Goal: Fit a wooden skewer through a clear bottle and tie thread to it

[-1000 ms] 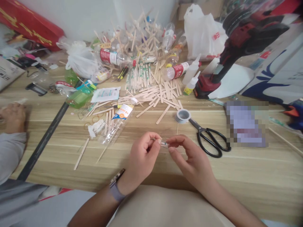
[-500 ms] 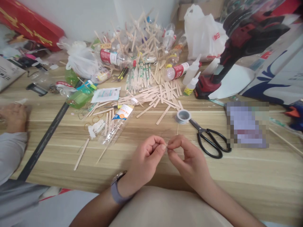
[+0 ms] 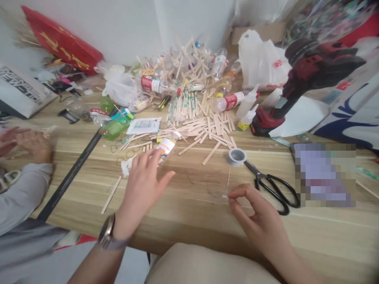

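My left hand (image 3: 142, 191) is stretched over a clear plastic bottle (image 3: 166, 147) with a white, blue and orange label. Its fingers are extended and the thumb stands apart; most of the bottle is hidden beneath it. Thumb and index finger of my right hand (image 3: 259, 217) pinch a small translucent piece (image 3: 224, 195), too fine to identify. Beyond that hand are a grey spool (image 3: 237, 157) and a thin stick (image 3: 229, 177). Black-handled scissors (image 3: 271, 185) lie to its right. A crumpled white scrap (image 3: 126, 167) and a wooden craft stick (image 3: 111, 195) are near my left hand.
Craft sticks (image 3: 209, 128) are heaped toward the wall among bottles. Two glue bottles (image 3: 246, 120) and a red-black power tool (image 3: 284, 102) stand at the back right. A blurred-out phone-like object (image 3: 322, 175) lies right. At far left, another person's hands (image 3: 35, 144) are over the table.
My hands have separated. The left moved left and opened over the labelled bottle; the right moved slightly right, still pinching. The view shifted, and the other person's second hand came into sight.
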Tool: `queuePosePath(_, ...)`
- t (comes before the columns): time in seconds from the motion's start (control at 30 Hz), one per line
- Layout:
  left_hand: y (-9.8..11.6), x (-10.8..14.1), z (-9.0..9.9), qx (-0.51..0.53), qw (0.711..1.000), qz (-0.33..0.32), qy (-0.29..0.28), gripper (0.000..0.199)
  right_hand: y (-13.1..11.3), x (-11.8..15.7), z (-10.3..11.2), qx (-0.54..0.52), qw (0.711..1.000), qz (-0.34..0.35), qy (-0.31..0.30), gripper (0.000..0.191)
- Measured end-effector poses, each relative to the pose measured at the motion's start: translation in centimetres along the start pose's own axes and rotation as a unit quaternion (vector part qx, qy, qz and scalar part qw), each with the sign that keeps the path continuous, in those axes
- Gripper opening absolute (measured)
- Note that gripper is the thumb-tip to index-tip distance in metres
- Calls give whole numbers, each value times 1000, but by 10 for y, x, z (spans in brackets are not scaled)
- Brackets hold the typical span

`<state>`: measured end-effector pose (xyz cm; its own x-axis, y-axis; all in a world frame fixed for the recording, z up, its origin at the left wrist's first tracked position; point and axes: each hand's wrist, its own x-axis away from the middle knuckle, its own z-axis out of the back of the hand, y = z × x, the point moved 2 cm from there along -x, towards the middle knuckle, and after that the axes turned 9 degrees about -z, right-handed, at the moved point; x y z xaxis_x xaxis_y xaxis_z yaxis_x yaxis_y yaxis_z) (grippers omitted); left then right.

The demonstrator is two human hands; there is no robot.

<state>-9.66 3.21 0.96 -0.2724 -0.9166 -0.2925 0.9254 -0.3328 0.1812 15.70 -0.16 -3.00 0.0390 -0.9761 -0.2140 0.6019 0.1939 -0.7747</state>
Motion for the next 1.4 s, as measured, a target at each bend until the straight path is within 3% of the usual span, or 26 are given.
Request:
queuePosePath(0.1, -30, -12, -13, 0, 991, 78, -112, 62, 3, 0, 6, 53, 997, 44, 21, 11)
queuePosePath(0.2, -41, -18, -18, 60, 976, 133, -164, 53, 6, -1, 11, 88, 990, 98, 38, 9)
queuePosePath(0.27, -42, -20, -18, 137, 965, 162, -151, 45, 9, -1, 13, 102, 987, 119, 39, 8)
queuePosePath(0.33, -40, -19, -19, 271, 937, 181, -124, 41, 12, 0, 14, 107, 985, 127, 35, 8)
queuePosePath(0.5, -25, -16, -26, 555, 797, 220, -86, 45, 21, 1, 12, 116, 982, 146, 26, 7)
queuePosePath(0.63, -5, -18, -32, 658, 719, 213, -68, 43, 27, 3, 8, 131, 981, 146, 6, 10)
queuePosePath(0.73, 12, -22, -37, 702, 685, 191, -42, 49, 22, 6, 6, 117, 986, 117, 39, 16)
queuePosePath(0.83, 30, -24, -44, 732, 658, 176, -9, 59, 9, 9, 0, 50, 997, 51, -12, 19)
queuePosePath(0.93, 46, -25, -52, 741, 649, 172, 10, 62, -4, 12, -14, -23, 987, -61, -147, 19)
queuePosePath(1.0, 54, -25, -57, 731, 656, 183, 27, 63, -9, 15, -24, -58, 959, -146, -235, 15)
queuePosePath(1.07, 59, -25, -60, 709, 673, 206, 51, 63, -10, 18, -32, -83, 931, -211, -285, 10)
queuePosePath(1.17, 62, -26, -62, 672, 699, 231, 78, 60, -8, 20, -38, -123, 916, -259, -281, 17)
queuePosePath(1.3, 64, -28, -63, 658, 704, 248, 97, 59, -5, 22, -39, -172, 903, -291, -266, 20)
queuePosePath(1.4, 64, -29, -65, 639, 720, 251, 99, 56, -3, 25, -42, -205, 881, -307, -295, 20)
